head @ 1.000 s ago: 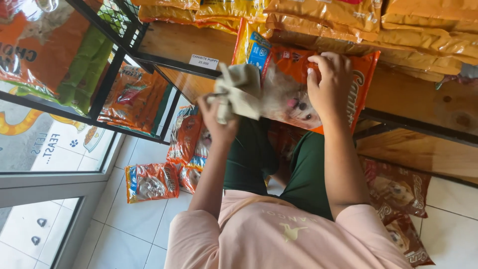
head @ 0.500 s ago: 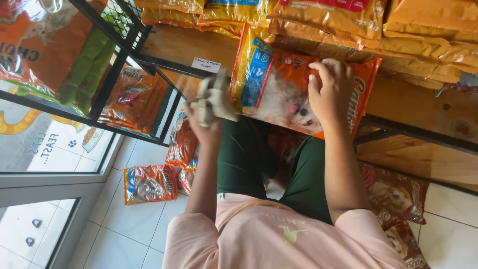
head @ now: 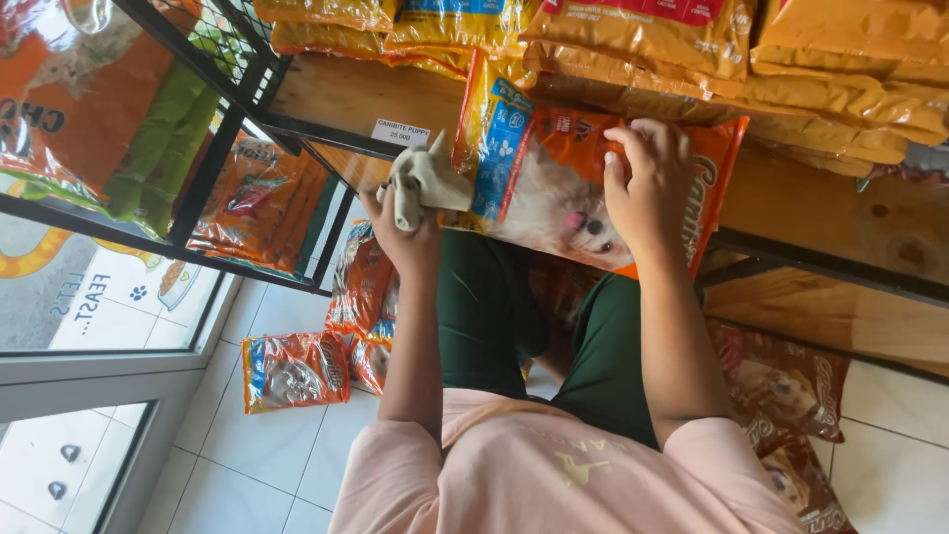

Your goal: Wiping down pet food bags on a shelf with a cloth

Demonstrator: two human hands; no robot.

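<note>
Left hand (head: 410, 232) clenches a beige cloth (head: 423, 183), right hand (head: 647, 188) only palms the orange pet-food bag (head: 583, 188) at the wooden shelf (head: 336, 99) edge; I'd expect it to slip off.

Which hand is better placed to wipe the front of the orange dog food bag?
Probably the left hand: it grips the grey cloth right at the edge of the orange bag. The right hand lies spread on the bag's face, with no cloth.
</note>
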